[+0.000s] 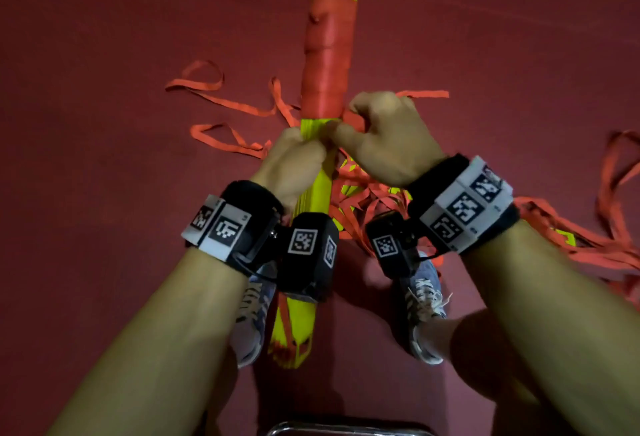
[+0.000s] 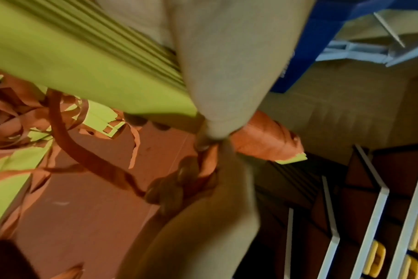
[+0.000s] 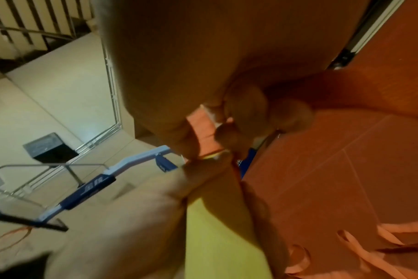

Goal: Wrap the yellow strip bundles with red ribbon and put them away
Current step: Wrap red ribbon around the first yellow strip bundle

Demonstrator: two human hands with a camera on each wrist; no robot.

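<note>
**Half-wrapped bundle held over a red floor**

The yellow strip bundle (image 1: 320, 186) is held lengthwise in front of the person, above the floor (image 1: 104, 124). Its far half is covered with turns of red ribbon (image 1: 327, 55), and only the yellow tips are seen past the wrap. The near half is bare. The left hand (image 1: 294, 162) is closed around the bare part just below the edge of the wrap. The right hand (image 1: 384, 134) is curled, and the ribbon is pinched between its thumb and fingers at that same edge, touching the left hand.

Loose ribbon (image 1: 377, 198) is heaped on the floor under and to the right of the hands, with some yellow pieces mixed in. The near end of the bundle is seen between two shoes (image 1: 424, 297).

The floor is dark red. In the wrist views a basketball backboard (image 3: 48, 185) and rows of yellow seats (image 2: 376, 258) are shown, blurred.
</note>
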